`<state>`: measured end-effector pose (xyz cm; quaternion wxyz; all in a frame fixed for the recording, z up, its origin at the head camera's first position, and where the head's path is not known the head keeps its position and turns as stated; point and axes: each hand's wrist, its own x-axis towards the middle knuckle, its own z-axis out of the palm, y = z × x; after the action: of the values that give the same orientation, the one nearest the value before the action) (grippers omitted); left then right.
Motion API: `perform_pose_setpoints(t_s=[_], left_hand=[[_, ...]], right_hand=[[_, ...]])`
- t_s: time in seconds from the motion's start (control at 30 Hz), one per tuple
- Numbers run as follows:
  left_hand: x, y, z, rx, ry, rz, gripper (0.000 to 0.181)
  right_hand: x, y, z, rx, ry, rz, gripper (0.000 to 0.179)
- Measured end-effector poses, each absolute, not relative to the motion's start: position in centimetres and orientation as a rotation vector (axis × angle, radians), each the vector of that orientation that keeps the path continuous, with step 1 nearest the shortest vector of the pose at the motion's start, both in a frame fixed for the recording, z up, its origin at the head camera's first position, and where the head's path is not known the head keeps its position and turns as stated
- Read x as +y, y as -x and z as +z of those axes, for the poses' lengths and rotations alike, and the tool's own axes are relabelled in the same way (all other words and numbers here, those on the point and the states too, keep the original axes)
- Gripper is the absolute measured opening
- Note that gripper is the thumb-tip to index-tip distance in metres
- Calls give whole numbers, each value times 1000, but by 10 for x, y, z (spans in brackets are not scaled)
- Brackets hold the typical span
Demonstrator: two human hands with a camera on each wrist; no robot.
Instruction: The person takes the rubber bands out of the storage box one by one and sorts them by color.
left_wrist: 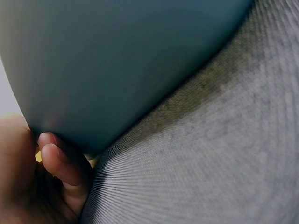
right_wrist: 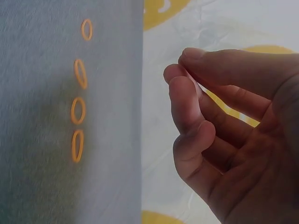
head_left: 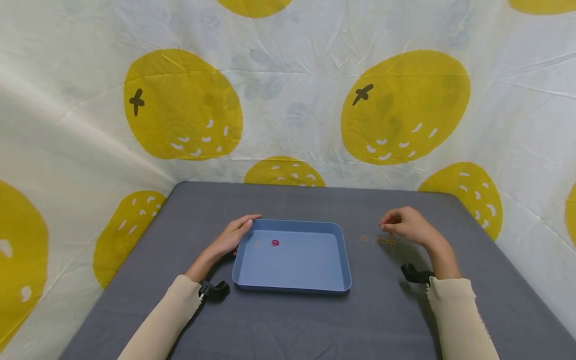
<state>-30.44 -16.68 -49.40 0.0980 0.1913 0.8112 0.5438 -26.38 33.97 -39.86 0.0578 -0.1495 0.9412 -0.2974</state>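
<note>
A shallow blue tray [head_left: 292,265] lies on the grey cloth-covered table. My left hand [head_left: 233,234] grips its far left corner, with curled fingertips [left_wrist: 58,163] against the tray's outer side in the left wrist view. Inside the tray is a small red rubber band [head_left: 275,243]. Right of the tray, my right hand [head_left: 407,225] is raised over the table, thumb and fingertips brought together; I cannot tell whether something small is between them. Several orange rubber bands [right_wrist: 78,110] lie in a row on the cloth beside it. A small red spot shows just under this hand.
The grey table [head_left: 288,325] ends at the back against a white curtain [head_left: 288,110] printed with big yellow fruit. The same fabric hangs along both sides. A black wrist strap [head_left: 416,274] sits on the right arm, another [head_left: 215,290] on the left.
</note>
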Motion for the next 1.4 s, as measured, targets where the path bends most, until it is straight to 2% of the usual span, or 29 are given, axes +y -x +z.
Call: perform_pose_setpoints(t_s=[0.53,0.93,1.13,1.4], left_hand=[[-168,306,-493,2402,-573,1604,44],[-168,305,-495,2400,-557,1601,46],[-169,305,-496,2396,-550,1607,46],[-168,304,-491,2387,-551,1618,46]], right_hand=[[287,269,-385,2845,583,-887,15],[206,290,-376,2760,792,-908,11],[162,300,-382,2694,938,-884,9],[103,308,-395,2613,971,-837,6]])
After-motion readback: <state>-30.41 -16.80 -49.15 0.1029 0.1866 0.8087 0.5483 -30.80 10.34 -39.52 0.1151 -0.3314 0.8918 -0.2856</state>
